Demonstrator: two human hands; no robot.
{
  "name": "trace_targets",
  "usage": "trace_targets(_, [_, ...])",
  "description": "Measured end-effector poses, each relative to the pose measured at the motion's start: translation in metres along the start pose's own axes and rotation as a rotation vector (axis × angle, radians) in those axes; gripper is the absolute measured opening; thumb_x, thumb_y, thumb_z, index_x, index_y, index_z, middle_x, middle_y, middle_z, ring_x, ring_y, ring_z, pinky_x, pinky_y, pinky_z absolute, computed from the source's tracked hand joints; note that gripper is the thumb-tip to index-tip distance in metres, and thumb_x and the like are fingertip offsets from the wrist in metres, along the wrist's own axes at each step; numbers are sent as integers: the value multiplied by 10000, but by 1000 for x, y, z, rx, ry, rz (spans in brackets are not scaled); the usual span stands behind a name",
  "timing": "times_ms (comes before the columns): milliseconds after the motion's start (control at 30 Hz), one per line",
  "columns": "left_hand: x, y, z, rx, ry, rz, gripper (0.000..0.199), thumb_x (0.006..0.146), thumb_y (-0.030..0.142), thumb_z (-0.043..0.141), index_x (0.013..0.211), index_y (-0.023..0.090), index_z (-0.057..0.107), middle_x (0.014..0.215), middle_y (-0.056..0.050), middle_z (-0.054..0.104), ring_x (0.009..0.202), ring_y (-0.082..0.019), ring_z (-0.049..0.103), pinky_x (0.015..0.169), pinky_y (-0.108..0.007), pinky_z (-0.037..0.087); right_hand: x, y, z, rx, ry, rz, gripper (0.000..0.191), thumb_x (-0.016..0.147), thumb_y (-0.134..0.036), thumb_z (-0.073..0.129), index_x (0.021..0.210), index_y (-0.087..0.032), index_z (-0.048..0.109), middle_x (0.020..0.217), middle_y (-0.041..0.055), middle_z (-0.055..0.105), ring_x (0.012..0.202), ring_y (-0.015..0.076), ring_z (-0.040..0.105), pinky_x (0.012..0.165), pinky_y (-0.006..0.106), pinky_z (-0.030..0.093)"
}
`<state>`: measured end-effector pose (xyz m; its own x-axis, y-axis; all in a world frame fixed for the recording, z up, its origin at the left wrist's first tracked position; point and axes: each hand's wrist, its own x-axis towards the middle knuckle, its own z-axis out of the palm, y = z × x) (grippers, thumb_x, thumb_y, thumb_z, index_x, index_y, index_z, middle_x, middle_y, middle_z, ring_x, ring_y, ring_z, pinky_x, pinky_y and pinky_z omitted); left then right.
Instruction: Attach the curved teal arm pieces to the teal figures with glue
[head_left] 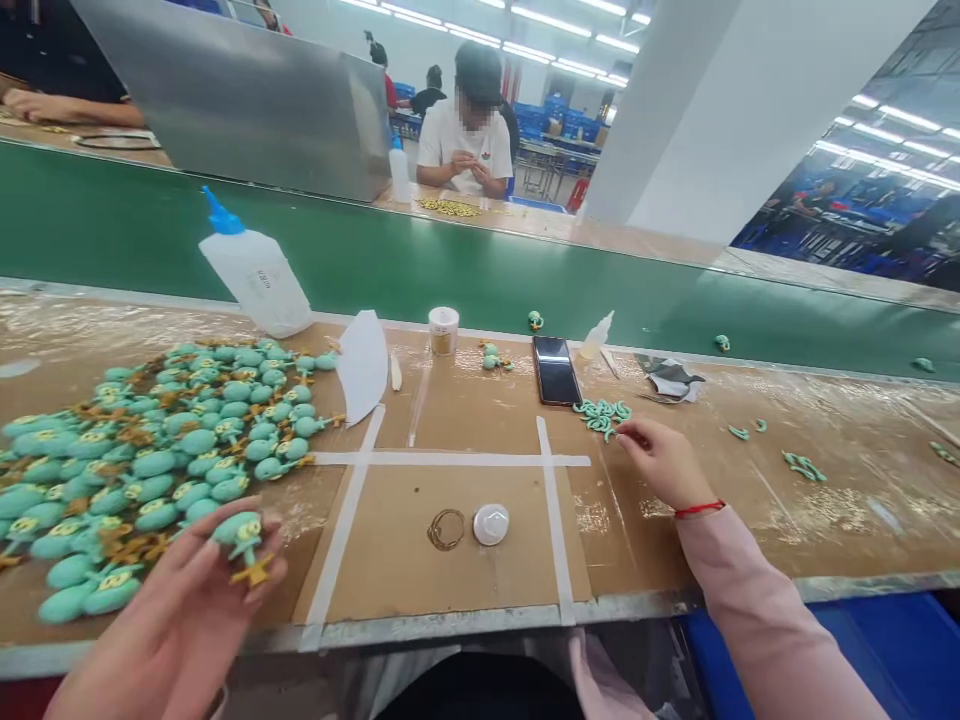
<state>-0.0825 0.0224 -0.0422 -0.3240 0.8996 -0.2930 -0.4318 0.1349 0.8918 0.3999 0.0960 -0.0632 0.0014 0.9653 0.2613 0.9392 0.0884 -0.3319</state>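
Observation:
My left hand (202,590) is closed around a small figurine (244,535) with a teal head, yellow eyes and an orange-brown base. Beside it spreads a large heap of like figurines (199,440) on the left of the table. My right hand (660,455), with a red string at the wrist, reaches to a small pile of curved teal pieces (602,412). Its thumb and forefinger are pinched together at the pile's near edge; whether a piece is between them I cannot make out. Between my hands lies a round white lid (490,524) next to a brown ring mark (446,530).
A white squeeze bottle (259,275) with blue nozzle, a small jar (443,332), a phone (556,370) and a small glue bottle (597,336) stand or lie along the back. Beyond runs a green conveyor belt (465,260) with several figurines. A co-worker (465,140) sits across it.

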Motion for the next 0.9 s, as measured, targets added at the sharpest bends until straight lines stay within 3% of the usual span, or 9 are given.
trace_targets(67, [-7, -1, 20, -180, 0, -147, 248, 796, 281, 643, 1022, 205, 713, 907, -49, 710, 852, -223, 650, 640, -313, 611, 2, 6, 8, -27, -28, -25, 212, 845, -240, 508, 932, -183, 694, 905, 90, 724, 831, 224, 644, 732, 329, 486])
trace_targets(200, [-28, 0, 50, -456, -45, -298, 266, 926, 170, 443, 1040, 164, 683, 886, -58, 682, 773, -179, 646, 615, -307, 566, 9, 15, 16, -57, -51, -101, 139, 776, -241, 539, 799, -194, 667, 862, 127, 680, 857, 280, 589, 784, 400, 441])
trace_targets(367, [-46, -7, 62, -596, -155, -370, 257, 965, 168, 428, 1069, 113, 656, 940, -117, 695, 673, -131, 614, 596, -261, 506, 13, 36, 26, -30, -72, -152, 114, 731, -329, 537, 675, -241, 582, 730, 125, 655, 708, 306, 562, 681, 440, 413])
trace_targets(533, [-54, -12, 69, -574, -178, -371, 227, 977, 204, 447, 1077, 132, 637, 1072, -156, 694, 695, -132, 628, 604, -253, 494, 7, 50, 36, -56, -145, -66, 86, 723, -340, 555, 676, -269, 567, 703, 105, 682, 633, 307, 603, 562, 408, 394])
trace_targets(667, [-57, -10, 73, -569, -187, -378, 222, 984, 210, 438, 1100, 129, 609, 1049, -142, 684, 695, -134, 620, 602, -253, 487, -1, 40, 32, -81, -189, 12, 169, 762, -361, 489, 777, -240, 607, 787, 111, 710, 698, 324, 648, 590, 406, 435])
trace_targets(800, [-60, -6, 73, -604, -209, -415, 221, 991, 213, 419, 1062, 106, 599, 945, -112, 658, 635, -114, 577, 545, -229, 449, -14, 19, 15, -68, -115, 10, 270, 827, -392, 413, 829, -214, 617, 919, 138, 708, 833, 333, 652, 671, 419, 464])
trace_targets(900, [-63, -5, 72, -634, -221, -448, 227, 997, 209, 404, 1064, 99, 590, 899, -103, 642, 571, -82, 538, 502, -198, 413, -26, -2, -1, 31, -113, 68, 303, 844, -477, 454, 890, -228, 621, 750, 78, 674, 664, 272, 620, 592, 376, 444])
